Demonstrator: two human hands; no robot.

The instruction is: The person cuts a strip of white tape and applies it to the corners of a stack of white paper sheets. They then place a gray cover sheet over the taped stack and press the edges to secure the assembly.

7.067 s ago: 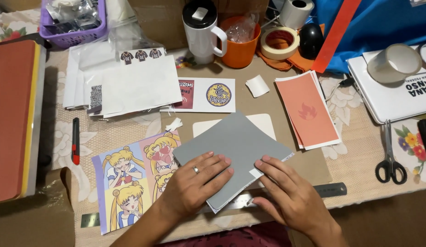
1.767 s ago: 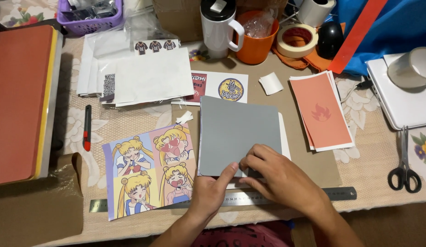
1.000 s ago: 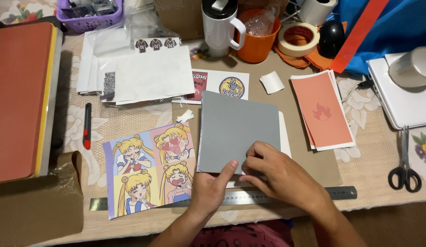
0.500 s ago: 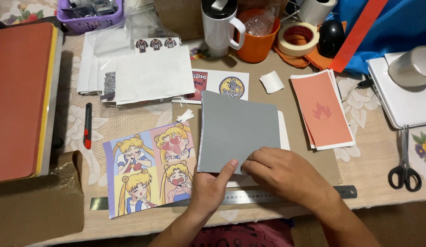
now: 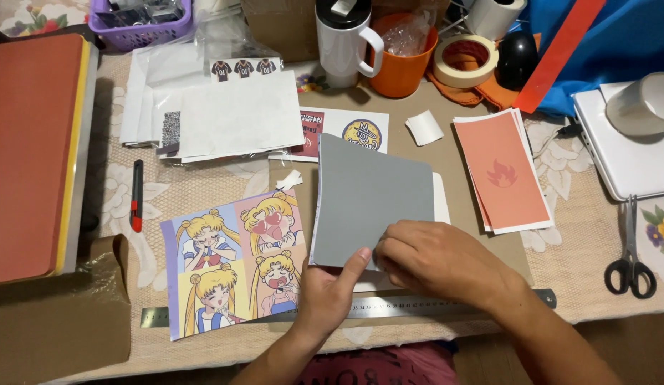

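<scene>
A grey sheet [image 5: 371, 192] lies on a brown board [image 5: 457, 164] over a white sheet whose edge shows at its right. My left hand [image 5: 330, 292] pinches the grey sheet's near left corner, thumb on top. My right hand [image 5: 439, 264] rests with bent fingers on the grey sheet's near edge. A steel ruler [image 5: 389, 308] lies across the table under both hands. A cartoon sticker sheet [image 5: 232, 260] with blonde girls lies just left of the grey sheet.
An orange flame print [image 5: 503, 171] lies to the right, scissors [image 5: 629, 260] further right. A red cutter [image 5: 136, 196], a red-brown book [image 5: 29, 150] and white paper stacks [image 5: 225, 117] are at left. White mug [image 5: 344, 39], orange cup [image 5: 403, 57] and tape roll [image 5: 466, 60] stand behind.
The grey sheet was turned from a slant to lie straight on the board. Both hands have shifted to its near edge; in the last second my right hand slid slightly right.
</scene>
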